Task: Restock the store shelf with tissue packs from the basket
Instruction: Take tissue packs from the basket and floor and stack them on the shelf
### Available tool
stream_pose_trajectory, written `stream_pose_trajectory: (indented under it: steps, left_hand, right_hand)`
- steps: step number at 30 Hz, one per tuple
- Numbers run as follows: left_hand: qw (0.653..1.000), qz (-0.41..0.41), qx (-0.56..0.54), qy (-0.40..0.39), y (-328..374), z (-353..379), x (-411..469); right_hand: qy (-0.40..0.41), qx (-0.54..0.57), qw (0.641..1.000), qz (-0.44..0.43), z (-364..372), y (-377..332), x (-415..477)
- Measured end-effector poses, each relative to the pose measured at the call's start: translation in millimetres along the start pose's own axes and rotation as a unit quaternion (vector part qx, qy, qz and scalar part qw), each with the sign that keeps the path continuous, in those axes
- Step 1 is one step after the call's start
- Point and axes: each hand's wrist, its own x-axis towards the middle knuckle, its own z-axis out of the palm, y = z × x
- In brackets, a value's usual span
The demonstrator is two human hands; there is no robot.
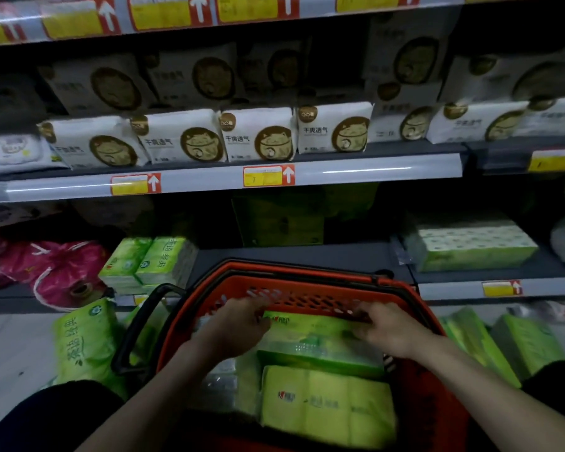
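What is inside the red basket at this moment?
The red basket holds green tissue packs. The left hand and right hand grip the upper green pack at its ends; a second green pack lies nearer the camera. Whatever lies beneath them is covered.

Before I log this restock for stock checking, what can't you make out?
Head view.
Left grip, right grip: fingers motion-blurred; hold on pack unclear.
Basket bottom: hidden by lower packs.
Price tag: print blurred, too small.
Top shelf goods: cut off by upper edge.
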Motion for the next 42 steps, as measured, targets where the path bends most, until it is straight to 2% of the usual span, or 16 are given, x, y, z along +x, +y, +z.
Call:
stream_pose_trajectory:
  steps: [4, 9, 13, 17, 20, 23, 25, 27, 28, 30, 32, 33, 36, 38, 40, 42]
  left_hand:
    - [0.999, 0.015, 0.029, -0.007, -2, 9, 4]
    - [0.998, 0.062, -0.002, 0.007, 23, 6, 3]
    - [0.997, 0.06, -0.03, 0.031, 73, -4, 13]
    - [0.992, 0.098, -0.042, 0.073, 153, -13, 39]
    - [0.982, 0.153, -0.063, 0.091, 225, -9, 57]
    - [0.967, 0.205, -0.13, 0.075, 304, 6, 71]
    - [0.962, 0.238, -0.135, 0.008, 358, 24, 75]
    - [0.954, 0.273, -0.06, -0.106, 411, 50, 73]
    - [0.94, 0.297, 0.008, -0.166, 436, 67, 69]
    - [0.89, 0.337, 0.132, -0.277, 480, 106, 56]
    - [0.847, 0.317, 0.2, -0.378, 509, 155, 44]
    - [0.836, 0.29, 0.214, -0.414, 517, 182, 41]
    - [0.845, 0.169, 0.172, -0.478, 522, 255, 26]
    - [0.858, 0.129, 0.156, -0.473, 509, 299, 17]
    - [0.879, 0.101, 0.168, -0.434, 482, 345, 7]
    - [0.894, 0.042, 0.171, -0.411, 446, 384, -6]
  right_hand:
    - [-0.009, 0.017, 1.0, 0.008, -1, -4, -4]
    - [0.003, 0.05, 0.998, -0.022, -4, -8, -10]
    - [0.089, 0.108, 0.988, -0.065, -36, -12, -26]
    - [0.194, 0.182, 0.958, -0.109, -84, -5, -55]
    - [0.289, 0.282, 0.905, -0.135, -122, 20, -94]
    - [0.376, 0.374, 0.842, -0.095, -137, 68, -141]
    - [0.417, 0.422, 0.804, -0.035, -127, 109, -172]
    - [0.433, 0.444, 0.784, 0.04, -104, 152, -199]
    - [0.429, 0.449, 0.78, 0.077, -87, 173, -212]
    - [0.418, 0.456, 0.77, 0.156, -47, 210, -233]
    - [0.42, 0.47, 0.742, 0.231, 1, 242, -251]
    - [0.423, 0.484, 0.718, 0.267, 26, 255, -259]
    - [0.411, 0.547, 0.621, 0.383, 106, 287, -274]
    - [0.397, 0.593, 0.562, 0.418, 156, 303, -275]
    - [0.375, 0.646, 0.505, 0.433, 176, 298, -276]
    - [0.341, 0.684, 0.471, 0.44, 187, 291, -277]
